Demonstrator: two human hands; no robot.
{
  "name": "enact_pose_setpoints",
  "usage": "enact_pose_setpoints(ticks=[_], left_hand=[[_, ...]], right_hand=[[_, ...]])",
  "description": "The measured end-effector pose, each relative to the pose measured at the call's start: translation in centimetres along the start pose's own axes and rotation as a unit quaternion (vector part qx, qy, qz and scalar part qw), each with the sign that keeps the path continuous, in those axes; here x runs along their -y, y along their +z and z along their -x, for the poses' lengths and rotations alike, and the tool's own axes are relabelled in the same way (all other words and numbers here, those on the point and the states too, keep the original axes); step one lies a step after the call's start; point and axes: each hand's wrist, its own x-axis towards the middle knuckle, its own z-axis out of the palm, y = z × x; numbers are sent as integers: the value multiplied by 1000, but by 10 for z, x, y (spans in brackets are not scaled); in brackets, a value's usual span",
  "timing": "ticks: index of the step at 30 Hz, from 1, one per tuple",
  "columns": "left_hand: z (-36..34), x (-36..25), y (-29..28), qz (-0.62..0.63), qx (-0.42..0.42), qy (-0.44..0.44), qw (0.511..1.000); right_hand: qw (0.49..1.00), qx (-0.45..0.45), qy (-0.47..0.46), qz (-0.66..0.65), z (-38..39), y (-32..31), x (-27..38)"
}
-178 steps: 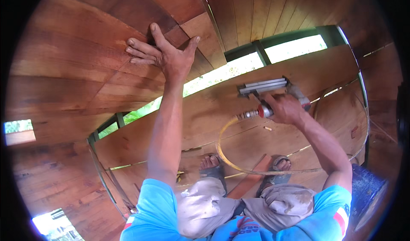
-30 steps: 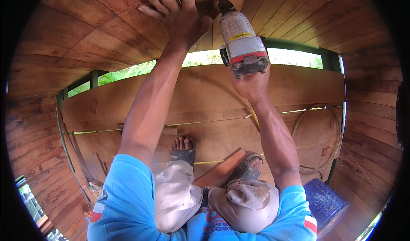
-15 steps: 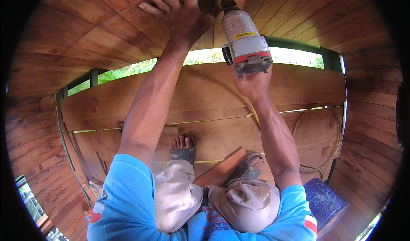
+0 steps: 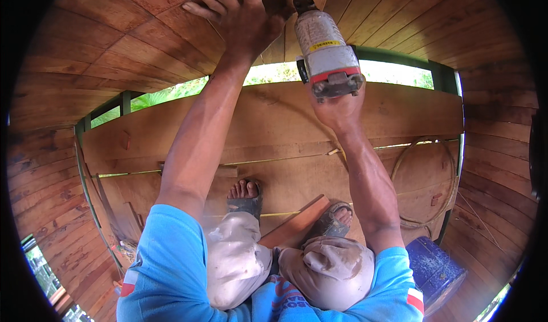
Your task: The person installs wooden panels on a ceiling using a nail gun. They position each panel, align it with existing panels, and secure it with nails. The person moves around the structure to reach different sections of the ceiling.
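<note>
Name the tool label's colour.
The label on the power tool is yellow with dark markings, clearest in the head view.

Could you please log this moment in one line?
left hand: spread against wood boards; right hand: gripping nail gun; blue container: lower right

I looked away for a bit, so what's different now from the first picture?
The right hand raised the air tool from low in front of the boards up to the planks, its nose now close beside the left hand. Nothing was let go. The left hand stays spread against the planks; the reddish board stays between the feet.
</note>
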Motion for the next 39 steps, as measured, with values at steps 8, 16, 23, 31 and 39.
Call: enact_pose_setpoints(ticks=[8,16,23,31,39], left_hand=[[-3,1,5,-35,-42,21,998],[-3,0,8,-62,-76,28,995],[0,4,7,-82,-49,29,995],[-1,0,6,-65,-52,18,996],[1,4,-7,36,113,-25,993]], right_hand=[[997,-30,-69,9,7,-1,-1],[996,-30,-78,-12,6,-5,-2],[997,-31,-64,-7,3,-1,1],[999,-19,-19,-39,1,3,-6],[998,21,57,-35,20,-10,-3]])
